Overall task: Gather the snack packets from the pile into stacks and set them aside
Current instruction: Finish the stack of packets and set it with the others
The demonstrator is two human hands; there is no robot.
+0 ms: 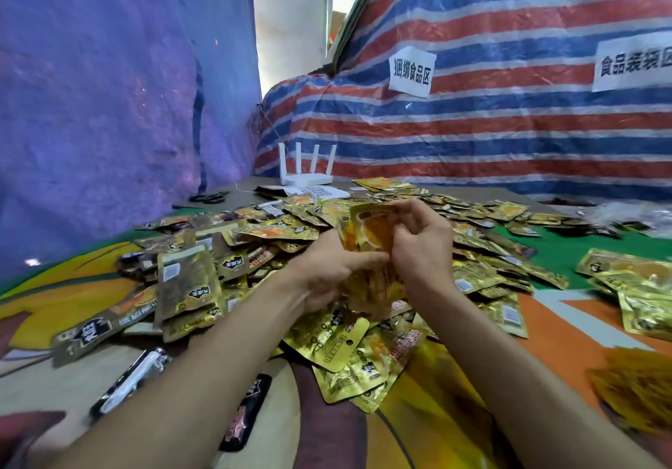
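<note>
Holding gold packets (374, 228) above pile (287, 230), left hand (332, 272) fingers wrapped round base, right hand (423, 243) fingers pinching top

- A blue tarp (109, 105) forms the left wall.
- A red, white and blue striped tarp (491, 134) covers the right side. One paper sign (411, 71) is stuck on it, with a second sign (634, 61) further right.
- Between the tarps is a bright, pale gap (291, 25).
- A white router (307, 174) and scissors (209, 197) lie at the far edge of the tabletop (582, 250).

Bare forearms (203, 370), bare left hand (329, 268) and right hand (423, 246).
</note>
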